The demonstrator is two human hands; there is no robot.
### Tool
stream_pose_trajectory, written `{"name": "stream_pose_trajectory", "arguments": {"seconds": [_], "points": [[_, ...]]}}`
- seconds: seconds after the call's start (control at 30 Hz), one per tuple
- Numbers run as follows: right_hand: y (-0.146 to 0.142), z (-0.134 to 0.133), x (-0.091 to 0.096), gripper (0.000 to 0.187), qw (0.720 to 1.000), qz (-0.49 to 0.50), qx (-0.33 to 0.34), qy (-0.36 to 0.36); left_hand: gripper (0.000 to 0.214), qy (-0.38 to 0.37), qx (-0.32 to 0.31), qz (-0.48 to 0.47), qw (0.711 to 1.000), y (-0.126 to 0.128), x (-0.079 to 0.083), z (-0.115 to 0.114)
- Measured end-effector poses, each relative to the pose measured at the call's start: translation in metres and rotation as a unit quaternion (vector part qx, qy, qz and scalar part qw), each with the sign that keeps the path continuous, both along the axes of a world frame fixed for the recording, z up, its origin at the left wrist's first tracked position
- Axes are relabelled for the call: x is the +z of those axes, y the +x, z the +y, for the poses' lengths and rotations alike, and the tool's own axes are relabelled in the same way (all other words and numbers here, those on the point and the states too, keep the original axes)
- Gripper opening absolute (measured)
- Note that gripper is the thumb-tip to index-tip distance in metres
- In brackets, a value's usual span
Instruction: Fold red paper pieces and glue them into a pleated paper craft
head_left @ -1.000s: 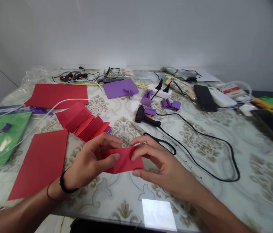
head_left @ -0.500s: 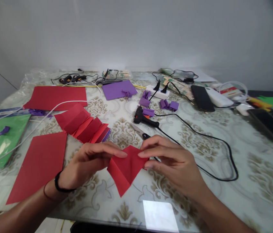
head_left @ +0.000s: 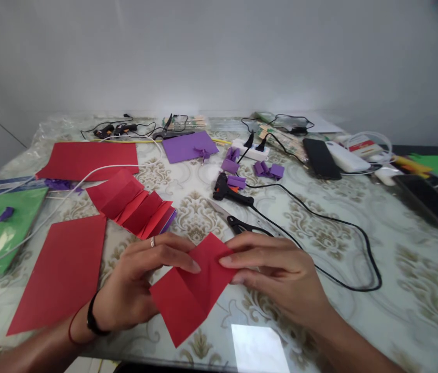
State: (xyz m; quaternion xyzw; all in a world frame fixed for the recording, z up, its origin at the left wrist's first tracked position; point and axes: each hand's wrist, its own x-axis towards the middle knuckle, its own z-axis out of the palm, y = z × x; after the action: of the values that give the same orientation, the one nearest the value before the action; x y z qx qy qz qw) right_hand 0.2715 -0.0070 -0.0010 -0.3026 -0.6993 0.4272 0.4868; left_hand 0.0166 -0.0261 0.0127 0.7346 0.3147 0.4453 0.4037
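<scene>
Between my two hands is a small red paper sheet (head_left: pixel 193 298) with a crease across its middle. My left hand (head_left: pixel 141 280) pinches its upper left side, thumb on top and the other fingers partly hidden. On the opposite edge, the thumb and fingers of my right hand (head_left: pixel 269 264) grip the paper. Just beyond my left hand lie several folded red paper pieces (head_left: pixel 133 202). Scissors (head_left: pixel 238 223) with black handles rest past my right hand. A black glue gun (head_left: pixel 230 190) sits behind them beside purple paper bits (head_left: pixel 236 182).
Red sheets (head_left: pixel 61 274) and a plastic-wrapped green pack (head_left: pixel 12 228) lie at left. A purple sheet (head_left: pixel 187 146) and a white power strip (head_left: pixel 252 149) are at the back. Phones (head_left: pixel 322 158) lie at right. The glue gun's black cord (head_left: pixel 358 225) loops across the right side.
The red paper has unfolded wider, its lower left part now swung out flat toward me. My left hand has shifted slightly down and left; the right stays on its edge.
</scene>
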Motion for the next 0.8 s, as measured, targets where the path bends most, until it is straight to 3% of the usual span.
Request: {"name": "stream_pose_trajectory", "arguments": {"seconds": [0.1, 0.2, 0.43, 0.7, 0.8], "points": [[0.000, -0.002, -0.001, 0.024, 1.000, -0.003, -0.004, 0.025, 0.019, 0.082, 0.033, 0.074, 0.993, -0.001, 0.001, -0.003], [0.000, -0.004, 0.000, 0.027, 0.999, 0.001, -0.006, 0.034, 0.015, 0.110, 0.044, 0.087, 0.989, -0.003, 0.001, -0.006], [-0.002, -0.008, 0.005, 0.025, 0.997, 0.012, -0.015, 0.069, 0.021, 0.097, 0.051, 0.060, 0.992, -0.006, 0.000, -0.008], [-0.005, -0.009, 0.004, 0.019, 0.992, 0.019, -0.062, 0.111, 0.009, 0.118, 0.095, 0.024, 0.988, 0.003, 0.005, -0.003], [-0.006, -0.009, 0.003, 0.020, 0.992, 0.018, -0.069, 0.101, 0.011, 0.088, 0.093, 0.010, 0.992, 0.004, 0.005, -0.002]]}}
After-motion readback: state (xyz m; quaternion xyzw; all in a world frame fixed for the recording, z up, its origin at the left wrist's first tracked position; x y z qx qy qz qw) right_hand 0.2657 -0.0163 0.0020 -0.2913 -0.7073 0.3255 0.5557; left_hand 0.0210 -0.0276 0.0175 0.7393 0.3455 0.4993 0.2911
